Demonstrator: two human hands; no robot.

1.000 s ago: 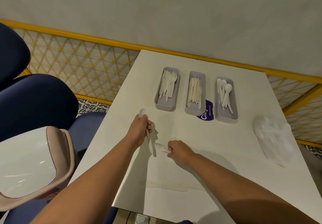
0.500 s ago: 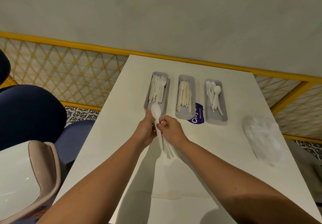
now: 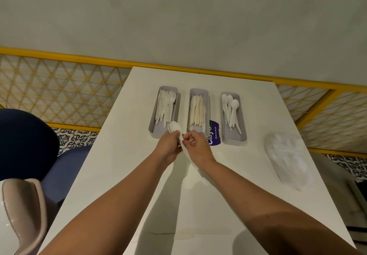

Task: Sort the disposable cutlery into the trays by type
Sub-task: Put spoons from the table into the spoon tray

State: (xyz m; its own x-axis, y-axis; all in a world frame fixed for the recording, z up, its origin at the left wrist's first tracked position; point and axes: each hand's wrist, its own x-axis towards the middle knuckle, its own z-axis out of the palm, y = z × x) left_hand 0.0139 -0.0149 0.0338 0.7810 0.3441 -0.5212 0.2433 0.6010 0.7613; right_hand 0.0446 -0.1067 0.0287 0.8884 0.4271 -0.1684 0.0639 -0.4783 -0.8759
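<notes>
both hands meet above the white rectangular table (image 3: 127,139). the left hand (image 3: 168,148) curls round a bundle of white plastic spoons (image 3: 174,127), bowls poking out beyond its fingers, handles trailing back between the wrists. the right hand (image 3: 197,148) pinches the same handles with thumb and forefinger. well off to the right of it lies a crumpled clear plastic bag (image 3: 288,159). just beyond the knuckles sit a long grey plastic tray of forks (image 3: 153,121), a matching tray of knives (image 3: 199,92) and, further right, a matching tray of spoons (image 3: 234,138). a purple packet (image 3: 214,135) lies between the last two.

1 wide-angle head cam, fwd & down, close above near end of table (image 3: 127,155).
</notes>
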